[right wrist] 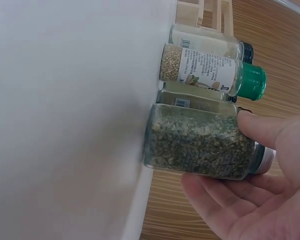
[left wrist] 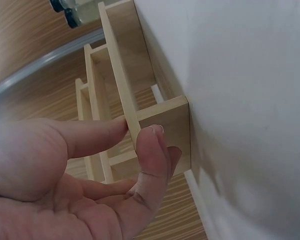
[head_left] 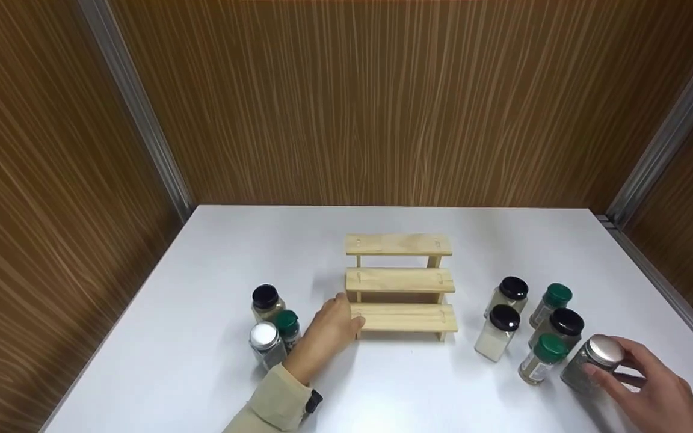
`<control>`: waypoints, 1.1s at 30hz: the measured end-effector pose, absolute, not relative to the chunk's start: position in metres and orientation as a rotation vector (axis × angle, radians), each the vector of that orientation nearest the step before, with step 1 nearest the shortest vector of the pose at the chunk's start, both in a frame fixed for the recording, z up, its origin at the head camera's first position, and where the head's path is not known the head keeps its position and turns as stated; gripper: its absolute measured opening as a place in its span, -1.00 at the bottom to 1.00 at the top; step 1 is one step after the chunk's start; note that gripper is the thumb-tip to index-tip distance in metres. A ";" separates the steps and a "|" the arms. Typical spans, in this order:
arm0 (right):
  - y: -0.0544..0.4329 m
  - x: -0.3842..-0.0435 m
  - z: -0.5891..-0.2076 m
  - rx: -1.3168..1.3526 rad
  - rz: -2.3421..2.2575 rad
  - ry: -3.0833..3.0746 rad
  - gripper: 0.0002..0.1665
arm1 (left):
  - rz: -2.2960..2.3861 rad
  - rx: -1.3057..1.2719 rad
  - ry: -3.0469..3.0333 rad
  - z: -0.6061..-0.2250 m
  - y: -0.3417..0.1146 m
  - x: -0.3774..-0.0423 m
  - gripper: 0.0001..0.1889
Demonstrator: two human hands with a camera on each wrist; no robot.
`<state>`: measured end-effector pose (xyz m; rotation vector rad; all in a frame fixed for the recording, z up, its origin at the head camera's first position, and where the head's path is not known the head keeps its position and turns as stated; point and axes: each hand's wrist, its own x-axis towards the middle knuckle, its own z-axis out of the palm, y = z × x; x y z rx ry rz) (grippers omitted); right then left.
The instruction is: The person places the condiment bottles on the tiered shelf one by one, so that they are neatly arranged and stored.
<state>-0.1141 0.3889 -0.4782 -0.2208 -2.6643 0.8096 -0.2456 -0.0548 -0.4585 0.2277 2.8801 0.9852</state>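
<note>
A three-step wooden rack (head_left: 400, 279) stands mid-table. My left hand (head_left: 327, 331) pinches the left end of its lowest step; in the left wrist view the thumb (left wrist: 97, 136) lies against the board's edge and the fingers bend around its end. At the right, my right hand (head_left: 656, 385) holds a silver-lidded glass spice jar (right wrist: 200, 142) of dried green herbs, thumb on one side and fingers on the other. The jar is upright, its base at or very near the table. Beside it stands a green-capped shaker (head_left: 538, 364) of pale grains.
More spice jars stand close by: a black-lidded jar (head_left: 494, 337) of pale powder, another black-lidded one (head_left: 557, 328) and a green-capped one (head_left: 546, 307). Left of the rack are a silver-lidded jar (head_left: 267, 346), a green-capped one (head_left: 288, 325) and a black-lidded one (head_left: 267, 304). Wood-grain panels (head_left: 382, 108) enclose the white table (head_left: 202, 288).
</note>
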 end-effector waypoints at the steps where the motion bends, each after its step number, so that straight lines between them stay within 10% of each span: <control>1: 0.390 -0.115 -0.477 -0.211 0.810 -2.656 -0.26 | 0.984 0.233 2.876 -0.459 -0.055 -0.246 -0.44; 33: 0.293 -0.210 -0.341 0.569 1.076 -2.369 -0.37 | 0.948 0.225 2.870 -0.451 -0.045 -0.245 -0.57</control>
